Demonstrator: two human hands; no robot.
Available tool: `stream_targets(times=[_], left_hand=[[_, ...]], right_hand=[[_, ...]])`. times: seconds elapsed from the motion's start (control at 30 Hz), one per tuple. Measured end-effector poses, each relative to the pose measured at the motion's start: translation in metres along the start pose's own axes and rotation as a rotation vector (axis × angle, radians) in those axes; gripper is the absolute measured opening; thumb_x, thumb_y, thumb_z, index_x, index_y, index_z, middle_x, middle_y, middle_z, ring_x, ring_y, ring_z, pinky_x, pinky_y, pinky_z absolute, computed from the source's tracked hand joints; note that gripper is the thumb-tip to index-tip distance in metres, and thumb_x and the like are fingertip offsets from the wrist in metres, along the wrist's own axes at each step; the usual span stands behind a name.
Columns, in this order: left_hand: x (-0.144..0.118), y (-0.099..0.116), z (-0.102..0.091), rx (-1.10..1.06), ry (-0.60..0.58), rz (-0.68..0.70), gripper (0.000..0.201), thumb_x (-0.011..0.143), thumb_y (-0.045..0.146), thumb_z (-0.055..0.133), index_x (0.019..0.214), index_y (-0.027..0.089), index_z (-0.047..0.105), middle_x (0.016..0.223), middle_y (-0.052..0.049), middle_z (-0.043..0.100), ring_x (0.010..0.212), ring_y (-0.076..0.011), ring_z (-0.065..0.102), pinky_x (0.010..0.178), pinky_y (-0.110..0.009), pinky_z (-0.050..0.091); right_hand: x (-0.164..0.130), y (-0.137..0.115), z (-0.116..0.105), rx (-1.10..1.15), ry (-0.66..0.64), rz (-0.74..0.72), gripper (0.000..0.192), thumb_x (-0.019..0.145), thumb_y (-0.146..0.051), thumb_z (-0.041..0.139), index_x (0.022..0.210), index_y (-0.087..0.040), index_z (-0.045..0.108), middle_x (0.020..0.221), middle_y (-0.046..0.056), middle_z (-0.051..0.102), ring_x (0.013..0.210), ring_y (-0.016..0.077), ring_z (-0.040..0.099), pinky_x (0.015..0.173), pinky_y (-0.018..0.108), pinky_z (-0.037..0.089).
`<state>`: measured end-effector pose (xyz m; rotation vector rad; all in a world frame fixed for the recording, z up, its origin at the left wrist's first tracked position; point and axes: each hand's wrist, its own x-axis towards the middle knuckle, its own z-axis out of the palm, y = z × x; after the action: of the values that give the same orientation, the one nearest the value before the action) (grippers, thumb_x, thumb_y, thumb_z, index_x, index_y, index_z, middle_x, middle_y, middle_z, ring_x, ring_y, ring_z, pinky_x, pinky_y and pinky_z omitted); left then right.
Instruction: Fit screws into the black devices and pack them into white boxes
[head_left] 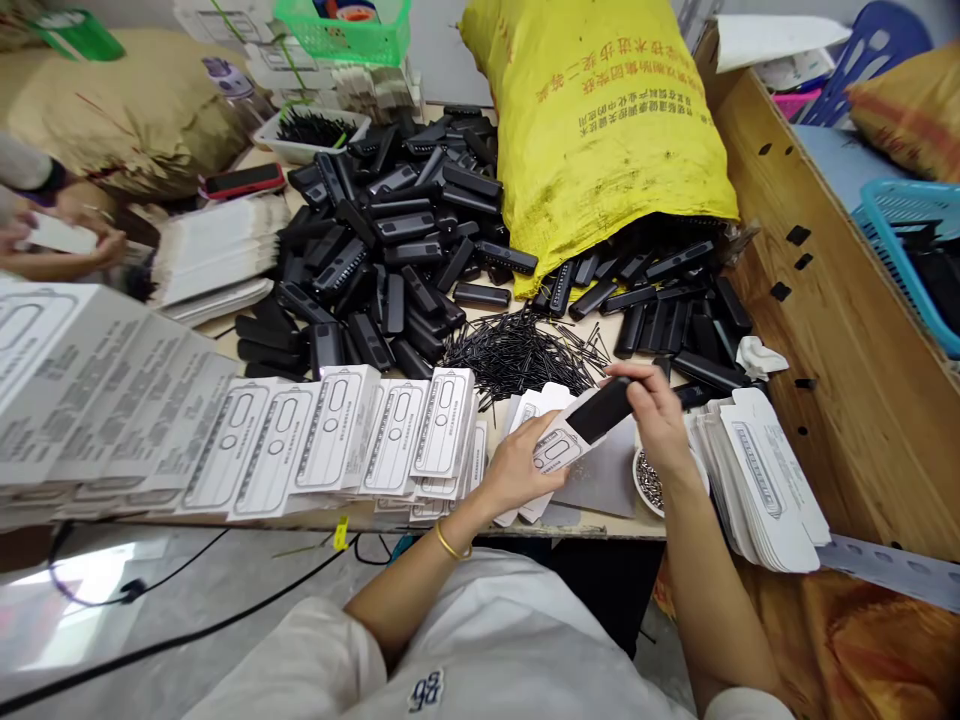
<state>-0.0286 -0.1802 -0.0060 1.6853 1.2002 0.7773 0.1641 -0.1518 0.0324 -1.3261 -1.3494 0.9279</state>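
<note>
Fingers (pixel 637 385) around black case (pixel 600 410)

Both forearms are extended forward from white sleeves, bare from the elbow down. The left hand (pixel 517 465) is held palm inward with the thumb raised and the fingers curled in a grip; a thin gold bangle is worn at its wrist. The right hand (pixel 656 410) is set just above and beside it, wrist bent downward, fingers closed in a pinch.
</note>
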Motion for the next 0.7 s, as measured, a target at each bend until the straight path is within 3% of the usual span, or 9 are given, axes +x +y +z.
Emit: stream_targets(times=[0.1, 0.2, 0.27, 0.33, 0.4, 0.5, 0.57, 0.63, 0.7], left_hand=[[0.000, 0.002, -0.001, -0.031, 0.043, -0.053, 0.068, 0.065, 0.020, 0.070, 0.130, 0.019, 0.052, 0.120, -0.008, 0.065, 0.109, -0.0272, 0.062, 0.100, -0.044, 0.048], [0.000, 0.004, -0.003, -0.018, 0.087, -0.067, 0.069, 0.065, 0.019, 0.069, 0.131, 0.016, 0.050, 0.123, -0.010, 0.064, 0.113, -0.0277, 0.060, 0.102, -0.044, 0.046], [0.000, 0.005, -0.003, -0.005, 0.100, -0.040, 0.071, 0.067, 0.019, 0.068, 0.134, 0.017, 0.047, 0.130, -0.010, 0.060, 0.119, -0.0280, 0.057, 0.107, -0.044, 0.043], [0.000, 0.006, -0.002, -0.001, 0.111, -0.004, 0.074, 0.069, 0.018, 0.067, 0.139, 0.020, 0.043, 0.138, -0.009, 0.055, 0.126, -0.0272, 0.052, 0.110, -0.043, 0.040], [0.001, 0.009, 0.002, 0.003, 0.127, 0.036, 0.077, 0.071, 0.017, 0.065, 0.142, 0.022, 0.037, 0.144, -0.008, 0.049, 0.132, -0.0263, 0.047, 0.113, -0.042, 0.037], [0.002, 0.012, 0.007, 0.003, 0.146, 0.079, 0.080, 0.071, 0.016, 0.066, 0.144, 0.022, 0.034, 0.145, -0.009, 0.047, 0.135, -0.0267, 0.044, 0.114, -0.042, 0.036], [0.002, 0.013, 0.010, 0.009, 0.150, 0.081, 0.079, 0.071, 0.016, 0.065, 0.143, 0.022, 0.035, 0.141, -0.009, 0.050, 0.133, -0.0275, 0.046, 0.113, -0.044, 0.037], [0.003, 0.013, 0.012, 0.024, 0.148, 0.062, 0.077, 0.070, 0.014, 0.064, 0.142, 0.022, 0.037, 0.137, -0.010, 0.053, 0.130, -0.0279, 0.048, 0.111, -0.045, 0.038], [0.004, 0.011, 0.014, 0.038, 0.140, 0.041, 0.076, 0.070, 0.013, 0.063, 0.141, 0.021, 0.038, 0.134, -0.010, 0.054, 0.127, -0.0279, 0.049, 0.110, -0.046, 0.039]], right_hand=[[0.004, -0.003, 0.015, -0.002, -0.290, -0.051, 0.042, 0.085, -0.061, 0.053, 0.103, -0.027, 0.070, 0.111, 0.005, 0.070, 0.118, 0.0240, 0.056, 0.102, 0.043, 0.043], [0.017, 0.012, 0.013, -0.105, -0.078, 0.098, 0.041, 0.091, -0.054, 0.042, 0.103, -0.023, 0.067, 0.105, 0.009, 0.071, 0.105, 0.0232, 0.064, 0.092, 0.041, 0.049], [0.030, 0.031, 0.006, -0.411, 0.107, 0.308, 0.026, 0.086, -0.041, 0.051, 0.082, -0.020, 0.065, 0.089, 0.012, 0.072, 0.097, 0.0261, 0.065, 0.088, 0.042, 0.048], [0.042, 0.051, 0.002, -0.616, 0.132, 0.482, 0.016, 0.073, -0.027, 0.063, 0.060, -0.020, 0.058, 0.077, 0.015, 0.070, 0.099, 0.0327, 0.065, 0.089, 0.047, 0.046], [0.049, 0.065, 0.001, -0.655, 0.114, 0.548, 0.023, 0.061, -0.016, 0.068, 0.049, -0.021, 0.049, 0.069, 0.016, 0.067, 0.097, 0.0376, 0.065, 0.087, 0.050, 0.045], [0.049, 0.071, -0.003, -0.607, 0.086, 0.546, 0.025, 0.053, -0.010, 0.067, 0.047, -0.022, 0.046, 0.060, 0.011, 0.064, 0.086, 0.0360, 0.068, 0.080, 0.047, 0.049], [0.043, 0.062, -0.009, -0.553, 0.072, 0.526, 0.018, 0.057, -0.014, 0.066, 0.055, -0.022, 0.049, 0.057, 0.005, 0.062, 0.074, 0.0287, 0.068, 0.074, 0.041, 0.051], [0.031, 0.045, -0.015, -0.338, 0.111, 0.439, 0.013, 0.065, -0.022, 0.063, 0.074, -0.022, 0.053, 0.061, -0.001, 0.062, 0.063, 0.0205, 0.066, 0.065, 0.035, 0.053], [0.015, 0.022, -0.016, 0.021, 0.208, 0.254, 0.029, 0.072, -0.028, 0.062, 0.098, -0.025, 0.050, 0.069, -0.005, 0.064, 0.057, 0.0153, 0.062, 0.058, 0.031, 0.053]])
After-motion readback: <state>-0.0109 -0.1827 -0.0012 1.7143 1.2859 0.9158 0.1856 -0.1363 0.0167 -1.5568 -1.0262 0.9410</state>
